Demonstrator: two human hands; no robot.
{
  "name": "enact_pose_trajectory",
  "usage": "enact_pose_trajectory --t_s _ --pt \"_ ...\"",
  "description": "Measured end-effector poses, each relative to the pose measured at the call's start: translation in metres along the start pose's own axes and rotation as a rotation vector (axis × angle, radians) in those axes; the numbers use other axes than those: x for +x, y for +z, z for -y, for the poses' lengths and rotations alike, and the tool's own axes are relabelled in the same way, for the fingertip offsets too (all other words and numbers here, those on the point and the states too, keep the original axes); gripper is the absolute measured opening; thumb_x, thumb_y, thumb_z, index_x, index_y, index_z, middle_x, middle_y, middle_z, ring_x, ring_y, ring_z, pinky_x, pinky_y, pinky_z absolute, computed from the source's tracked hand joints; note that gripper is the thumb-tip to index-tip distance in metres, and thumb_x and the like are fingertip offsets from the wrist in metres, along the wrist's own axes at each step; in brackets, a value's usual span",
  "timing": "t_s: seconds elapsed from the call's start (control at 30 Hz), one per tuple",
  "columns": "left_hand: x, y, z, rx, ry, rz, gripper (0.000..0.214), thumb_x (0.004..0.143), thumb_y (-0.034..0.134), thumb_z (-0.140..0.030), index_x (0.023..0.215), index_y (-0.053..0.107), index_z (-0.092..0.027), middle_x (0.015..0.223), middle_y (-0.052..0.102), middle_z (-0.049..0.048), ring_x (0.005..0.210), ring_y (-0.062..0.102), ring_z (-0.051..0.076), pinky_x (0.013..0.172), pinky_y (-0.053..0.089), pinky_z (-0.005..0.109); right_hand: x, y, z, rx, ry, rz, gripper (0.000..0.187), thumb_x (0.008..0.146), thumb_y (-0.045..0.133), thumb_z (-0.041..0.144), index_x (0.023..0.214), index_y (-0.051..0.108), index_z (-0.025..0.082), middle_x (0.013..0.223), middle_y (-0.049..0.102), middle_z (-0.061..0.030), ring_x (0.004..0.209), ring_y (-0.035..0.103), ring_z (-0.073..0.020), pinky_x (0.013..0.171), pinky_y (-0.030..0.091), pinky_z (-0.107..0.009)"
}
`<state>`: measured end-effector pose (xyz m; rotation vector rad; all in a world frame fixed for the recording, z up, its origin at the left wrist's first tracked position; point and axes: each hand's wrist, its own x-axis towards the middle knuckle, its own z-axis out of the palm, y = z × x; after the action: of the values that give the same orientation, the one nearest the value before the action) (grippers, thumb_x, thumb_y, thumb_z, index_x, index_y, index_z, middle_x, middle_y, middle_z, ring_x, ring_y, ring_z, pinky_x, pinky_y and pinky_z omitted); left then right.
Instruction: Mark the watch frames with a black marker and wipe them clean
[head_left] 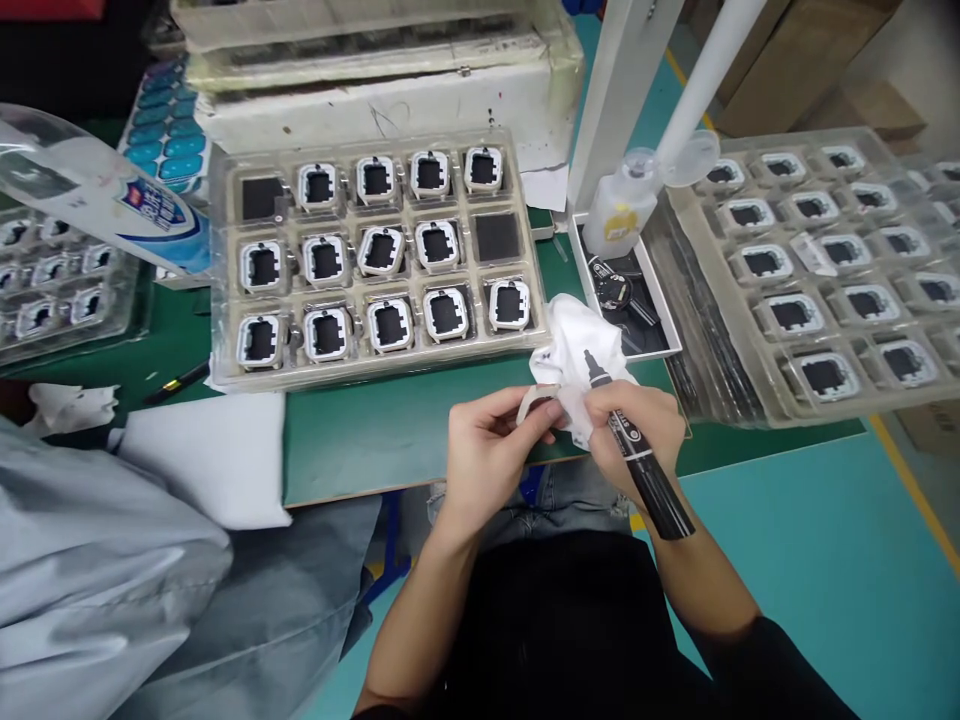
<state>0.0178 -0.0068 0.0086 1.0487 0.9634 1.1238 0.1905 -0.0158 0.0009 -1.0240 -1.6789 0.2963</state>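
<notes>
My left hand (487,450) pinches a pale watch-case frame (537,398) by its edge, above the front of the green table. My right hand (637,428) is closed around a black marker pen (651,488), its dark tip pointing up and away from me. A crumpled white cloth (574,345) lies beside and partly behind both hands, seemingly touching the right fingers. Beyond my hands stands a plastic tray (345,372) of similar white-rimmed frames in rows, two of its pockets holding no frame. Part of the held frame is hidden by my left fingers.
A small white box (660,352) holds a squeeze bottle (619,208) and dark items. More stacked trays (720,330) rise at right. A large bottle (161,215) leans at left, near another person's grey sleeve (90,560) and a folded white cloth (206,450). A white post (622,90) stands behind.
</notes>
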Motion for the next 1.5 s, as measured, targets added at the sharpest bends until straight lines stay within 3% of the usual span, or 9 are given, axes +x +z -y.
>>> enact_pose_trajectory --t_s 0.5,0.63,0.73,0.83,1.23,1.5 --pt "-0.002 -0.003 0.002 0.202 0.001 0.013 0.017 0.096 0.084 -0.028 0.082 0.086 -0.018 0.070 0.075 0.0002 0.064 0.064 0.013 0.061 0.050 0.023 -0.001 -0.001 -0.002 0.030 0.067 0.068 0.025 0.076 0.055 0.001 0.078 0.052 0.025 0.065 0.046 0.0085 0.054 0.040 -0.0079 0.054 0.031 -0.025" --pt "0.000 0.000 0.000 0.129 -0.047 0.044 0.015 0.093 0.085 -0.024 0.080 0.085 -0.018 0.071 0.077 0.0009 0.064 0.069 0.014 0.060 0.056 0.023 -0.002 0.000 0.000 0.045 0.089 -0.014 0.023 0.082 0.063 0.004 0.076 0.055 0.025 0.065 0.054 0.0077 0.054 0.045 -0.0096 0.053 0.034 -0.027" --pt "0.001 0.001 -0.003 0.044 -0.109 0.051 0.017 0.092 0.088 -0.031 0.083 0.086 -0.017 0.075 0.081 0.0042 0.067 0.076 0.017 0.063 0.063 0.024 -0.003 -0.001 0.003 0.032 0.160 -0.123 0.027 0.087 0.072 0.009 0.073 0.056 0.025 0.064 0.055 0.0069 0.055 0.045 -0.0105 0.052 0.035 -0.027" --pt "0.001 0.001 -0.006 -0.018 -0.153 0.047 0.022 0.089 0.094 -0.035 0.084 0.086 -0.016 0.075 0.082 0.0063 0.068 0.079 0.018 0.063 0.067 0.025 -0.003 -0.002 0.004 0.053 0.208 -0.150 0.029 0.089 0.073 0.009 0.073 0.054 0.025 0.065 0.054 0.0070 0.056 0.045 -0.0101 0.054 0.036 -0.026" --pt "0.002 0.000 -0.007 -0.056 -0.155 0.057 0.025 0.083 0.099 -0.037 0.085 0.086 -0.016 0.075 0.082 0.0054 0.066 0.077 0.018 0.061 0.067 0.025 0.003 -0.003 0.004 0.058 0.223 -0.020 0.027 0.082 0.073 0.008 0.079 0.053 0.025 0.065 0.049 0.0096 0.052 0.037 -0.0083 0.049 0.029 -0.026" --pt "0.001 0.000 -0.001 0.056 -0.078 0.062 0.014 0.092 0.087 -0.029 0.085 0.087 -0.017 0.075 0.080 0.0026 0.067 0.073 0.016 0.065 0.062 0.025 0.007 0.001 0.005 0.078 0.250 0.034 0.031 0.083 0.074 0.008 0.076 0.049 0.025 0.062 0.042 0.0108 0.050 0.034 -0.0067 0.046 0.026 -0.024"
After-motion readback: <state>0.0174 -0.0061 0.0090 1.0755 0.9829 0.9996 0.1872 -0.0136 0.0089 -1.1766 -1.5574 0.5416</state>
